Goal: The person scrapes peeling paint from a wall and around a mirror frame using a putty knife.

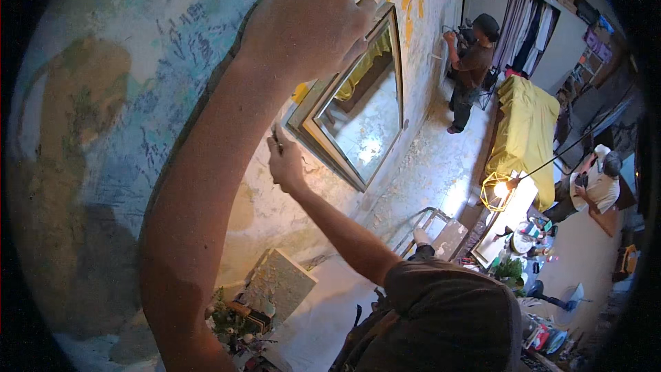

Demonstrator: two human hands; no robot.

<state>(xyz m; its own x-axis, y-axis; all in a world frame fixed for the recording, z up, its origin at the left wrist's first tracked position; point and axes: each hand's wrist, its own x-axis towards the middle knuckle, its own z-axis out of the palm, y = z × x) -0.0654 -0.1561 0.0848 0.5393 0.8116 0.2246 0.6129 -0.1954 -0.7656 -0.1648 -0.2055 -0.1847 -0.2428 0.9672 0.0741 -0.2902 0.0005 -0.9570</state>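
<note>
My left hand [310, 28] is raised high against the painted wall [170, 57], its fingers closed around the near upper edge of a framed mirror [361, 119]. Parts of those fingertips are hidden. The near side of the wooden frame appears to stand off the wall. Lower down, my right hand [288, 165] grips a small hand tool [278, 139] close to the wall, just left of the frame's lower corner. Most of that tool is covered by my fingers, so its kind is unclear. Paint on the wall is patchy and peeling.
Flakes litter the floor [408, 181] and a board [281, 281] below me. One co-worker [470, 70] faces the wall farther along; another [594, 183] is at the right. A caged bulb [500, 191] hangs near a yellow cloth cover [526, 119]. Plants [508, 268] stand among clutter.
</note>
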